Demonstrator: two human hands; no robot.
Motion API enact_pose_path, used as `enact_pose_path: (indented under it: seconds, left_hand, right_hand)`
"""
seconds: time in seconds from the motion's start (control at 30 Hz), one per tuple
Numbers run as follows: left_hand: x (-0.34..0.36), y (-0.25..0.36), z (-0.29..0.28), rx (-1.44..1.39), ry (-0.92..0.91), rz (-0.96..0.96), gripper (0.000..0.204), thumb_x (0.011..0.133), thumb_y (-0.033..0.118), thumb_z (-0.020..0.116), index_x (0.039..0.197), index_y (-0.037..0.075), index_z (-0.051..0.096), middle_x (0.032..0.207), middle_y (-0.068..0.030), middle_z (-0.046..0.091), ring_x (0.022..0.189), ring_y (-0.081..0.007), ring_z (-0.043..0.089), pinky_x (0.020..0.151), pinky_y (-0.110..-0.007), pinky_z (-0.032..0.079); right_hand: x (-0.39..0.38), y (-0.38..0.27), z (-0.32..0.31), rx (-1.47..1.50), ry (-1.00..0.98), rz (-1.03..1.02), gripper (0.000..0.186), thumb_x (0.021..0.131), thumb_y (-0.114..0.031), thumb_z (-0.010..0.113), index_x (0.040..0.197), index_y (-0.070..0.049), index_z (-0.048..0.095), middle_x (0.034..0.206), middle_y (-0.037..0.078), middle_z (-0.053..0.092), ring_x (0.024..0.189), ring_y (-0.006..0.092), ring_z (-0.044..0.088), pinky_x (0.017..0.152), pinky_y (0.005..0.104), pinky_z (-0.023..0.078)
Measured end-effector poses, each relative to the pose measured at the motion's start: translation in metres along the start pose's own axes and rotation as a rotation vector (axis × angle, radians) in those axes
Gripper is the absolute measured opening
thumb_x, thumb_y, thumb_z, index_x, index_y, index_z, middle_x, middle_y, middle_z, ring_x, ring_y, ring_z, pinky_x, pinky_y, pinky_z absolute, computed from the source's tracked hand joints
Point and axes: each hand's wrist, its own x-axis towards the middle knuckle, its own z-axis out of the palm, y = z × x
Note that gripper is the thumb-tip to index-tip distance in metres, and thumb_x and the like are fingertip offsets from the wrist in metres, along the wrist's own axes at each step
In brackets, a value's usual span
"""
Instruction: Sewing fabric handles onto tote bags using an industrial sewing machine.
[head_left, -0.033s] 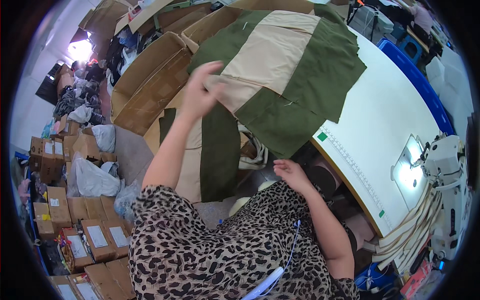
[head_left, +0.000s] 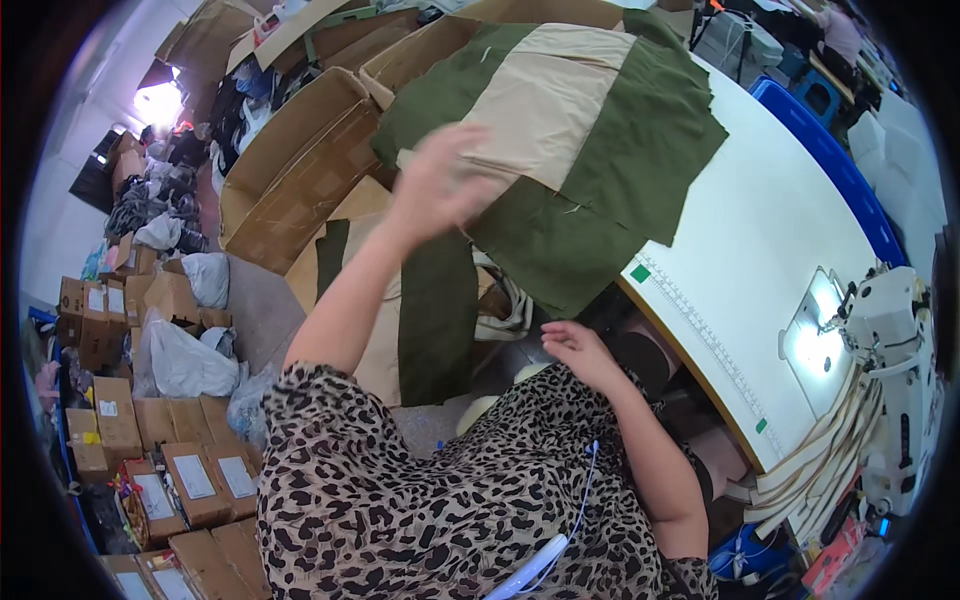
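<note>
Ahead at twelve o'clock, green cloth point(head_left: 640, 150) lies partly on the table point(head_left: 770, 190), its beige stripe point(head_left: 545, 95) running seven to one. The left hand point(head_left: 440, 185) blurs over it, grip unclear; the right hand point(head_left: 582, 352) hangs loosely half-open.

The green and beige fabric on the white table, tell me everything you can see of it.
The fabric looks like woven cloth: a beige section between dark green ones, with seams, uneven edges and a loose pale thread. It lies spread and lightly creased, partly on the white table, one near corner reaching past the edge. The blurred left hand is over its left side; I cannot tell whether they touch.
</note>
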Motion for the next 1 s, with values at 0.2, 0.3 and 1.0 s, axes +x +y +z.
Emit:
enact_pose_path:
  seconds: [0.2,0.3,1.0]
  left_hand:
    - [0.046,0.055,0.146,0.329,-0.335,0.356,0.059,0.084,0.029,0.075,0.134,0.004,0.057,0.138,-0.0167,0.057,0.132,-0.0337,0.052,0.111,-0.045,0.041]
    - [0.051,0.027,0.186,0.276,-0.370,0.365,0.016,0.091,0.021,0.062,0.092,0.007,0.070,0.100,-0.0086,0.069,0.107,-0.0280,0.064,0.095,-0.045,0.049]
    - [0.044,0.208,0.190,-0.581,-0.865,0.437,0.034,0.091,0.032,0.069,0.120,0.014,0.067,0.118,-0.0074,0.068,0.117,-0.0259,0.062,0.108,-0.066,0.036]
  right_hand:
    - [-0.066,-0.093,-0.007,0.046,-0.123,-0.046,0.039,0.096,-0.003,0.063,0.134,0.000,0.057,0.122,0.008,0.067,0.103,0.0102,0.063,0.091,0.0261,0.052]
    - [-0.100,-0.101,-0.025,0.058,-0.074,-0.112,0.041,0.095,-0.001,0.063,0.136,0.000,0.056,0.125,0.010,0.066,0.110,0.0131,0.063,0.096,0.0280,0.051]
    - [-0.214,-0.081,-0.090,-1.036,0.808,-0.073,0.058,0.081,-0.023,0.078,0.135,-0.012,0.060,0.146,0.011,0.052,0.141,0.0341,0.043,0.121,0.0622,0.015]
